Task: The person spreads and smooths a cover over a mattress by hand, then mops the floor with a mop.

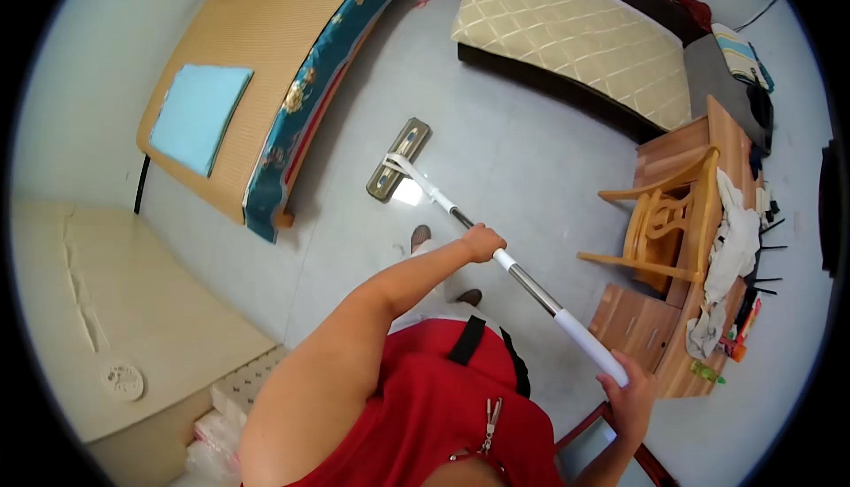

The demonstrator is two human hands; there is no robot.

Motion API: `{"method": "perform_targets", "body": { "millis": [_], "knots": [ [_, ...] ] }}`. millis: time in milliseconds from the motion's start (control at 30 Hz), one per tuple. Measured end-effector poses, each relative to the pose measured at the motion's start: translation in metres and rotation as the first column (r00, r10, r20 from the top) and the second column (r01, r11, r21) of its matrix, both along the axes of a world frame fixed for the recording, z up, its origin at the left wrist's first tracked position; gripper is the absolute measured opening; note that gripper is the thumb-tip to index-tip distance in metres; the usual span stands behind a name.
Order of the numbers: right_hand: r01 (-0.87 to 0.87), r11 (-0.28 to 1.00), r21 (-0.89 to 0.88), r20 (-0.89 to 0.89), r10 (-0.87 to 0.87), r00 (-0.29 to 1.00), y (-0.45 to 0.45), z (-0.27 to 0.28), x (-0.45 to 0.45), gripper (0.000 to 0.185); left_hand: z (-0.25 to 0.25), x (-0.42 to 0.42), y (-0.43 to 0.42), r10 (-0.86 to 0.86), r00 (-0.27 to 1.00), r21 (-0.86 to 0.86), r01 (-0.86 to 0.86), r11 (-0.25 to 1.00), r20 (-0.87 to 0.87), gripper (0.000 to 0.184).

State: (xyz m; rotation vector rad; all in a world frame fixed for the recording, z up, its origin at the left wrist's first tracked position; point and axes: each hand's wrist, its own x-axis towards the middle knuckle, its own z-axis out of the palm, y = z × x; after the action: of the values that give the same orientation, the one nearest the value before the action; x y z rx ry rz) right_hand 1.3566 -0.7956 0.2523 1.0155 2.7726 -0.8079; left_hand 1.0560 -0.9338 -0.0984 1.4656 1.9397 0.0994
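A flat mop (531, 285) with a white and silver pole slants across the view. My left hand (482, 243) is wrapped round the middle of its pole. Lower right, my right hand (630, 398) grips the white top end of the handle. The rectangular mop head (411, 143) rests flat on the pale grey floor (522, 124), beyond my feet. A shiny patch of light shows beside the head.
On the left stands a bed (239, 22) with a folded blue cloth (202, 115). A cushioned daybed (567, 35) is at the back right. A wooden chair (660, 221) stands against a cluttered desk (686, 354) on the right. A cream surface (150, 310) lies left.
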Motion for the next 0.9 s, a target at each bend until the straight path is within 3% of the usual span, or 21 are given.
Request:
{"method": "perform_targets", "body": {
  "millis": [267, 567, 767, 900],
  "knots": [
    [0.097, 0.993, 0.067, -0.099, -0.090, 0.991, 0.012, -0.011, -0.101, 0.041, 0.008, -0.124, 0.037, -0.049, 0.996, 0.110, 0.056, 0.992, -0.073, 0.015],
    [0.016, 0.983, 0.183, -0.056, -0.006, 0.998, 0.006, -0.039, -0.241, 0.044, -0.014, -0.269, 0.047, -0.046, 0.992, 0.102, 0.059, 0.993, -0.120, 0.019],
    [0.062, 0.996, 0.066, -0.028, -0.060, 0.998, 0.046, -0.068, -0.292, 0.045, -0.026, -0.324, 0.062, 0.012, 0.994, 0.092, -0.002, 0.996, -0.112, 0.019],
    [0.046, 0.992, -0.121, 0.113, -0.033, 0.993, 0.079, -0.071, -0.349, 0.048, -0.044, -0.357, 0.061, 0.080, 0.996, 0.052, -0.078, 0.996, -0.039, 0.019]
  ]
}}
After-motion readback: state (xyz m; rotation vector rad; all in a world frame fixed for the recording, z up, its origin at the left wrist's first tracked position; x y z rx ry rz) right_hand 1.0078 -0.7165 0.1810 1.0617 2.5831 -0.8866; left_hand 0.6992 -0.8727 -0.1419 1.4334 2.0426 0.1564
